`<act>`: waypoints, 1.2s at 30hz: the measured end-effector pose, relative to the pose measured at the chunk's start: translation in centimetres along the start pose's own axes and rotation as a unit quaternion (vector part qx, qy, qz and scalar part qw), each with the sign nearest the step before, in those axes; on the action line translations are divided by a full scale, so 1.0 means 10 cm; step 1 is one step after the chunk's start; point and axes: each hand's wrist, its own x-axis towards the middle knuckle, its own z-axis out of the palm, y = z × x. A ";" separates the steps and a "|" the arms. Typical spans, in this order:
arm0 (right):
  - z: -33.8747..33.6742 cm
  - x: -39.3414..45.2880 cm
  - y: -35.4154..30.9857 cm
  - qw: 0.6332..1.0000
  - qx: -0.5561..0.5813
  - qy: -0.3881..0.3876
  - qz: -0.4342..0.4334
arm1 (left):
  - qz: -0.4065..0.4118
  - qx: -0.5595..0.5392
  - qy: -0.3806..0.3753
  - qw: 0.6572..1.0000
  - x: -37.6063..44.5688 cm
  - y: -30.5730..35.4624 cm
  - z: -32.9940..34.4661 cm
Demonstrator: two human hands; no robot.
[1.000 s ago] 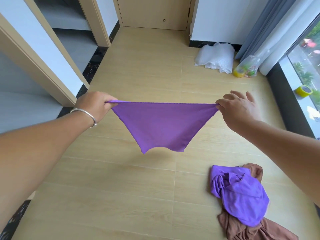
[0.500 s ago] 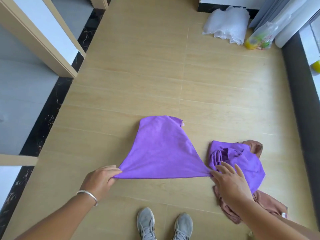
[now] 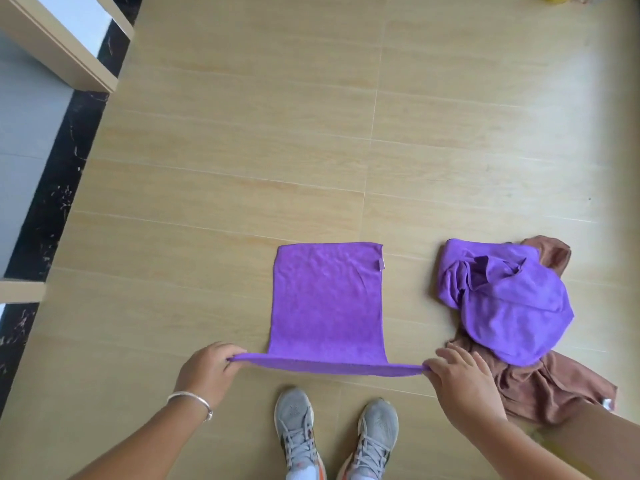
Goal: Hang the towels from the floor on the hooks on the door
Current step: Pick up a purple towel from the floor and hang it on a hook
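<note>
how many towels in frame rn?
3. A flat purple towel lies on the floor, its near corners pinched by the left hand and right hand. A crumpled purple towel sits atop a brown towel at right. More may hide underneath.

Purple towel [image 3: 329,303] flat on floor, near edge pinched taut; my other purple towel [image 3: 512,306] crumpled atop brown towel [image 3: 540,386].

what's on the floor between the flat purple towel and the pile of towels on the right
Nothing: the head view shows only bare wooden floor between the flat purple towel and the pile of towels.
</note>
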 end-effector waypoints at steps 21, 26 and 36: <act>1.65 4.05 -0.09 0.968 0.084 0.206 0.115 | 0.056 -0.019 0.173 0.983 3.97 -0.35 1.57; 2.21 3.41 -0.29 0.964 0.035 0.215 -0.151 | 0.313 0.239 0.136 0.909 3.33 -0.53 2.07; 2.40 3.56 -0.26 0.974 -0.123 0.077 -0.175 | 0.320 0.369 0.098 0.867 3.84 -0.48 2.28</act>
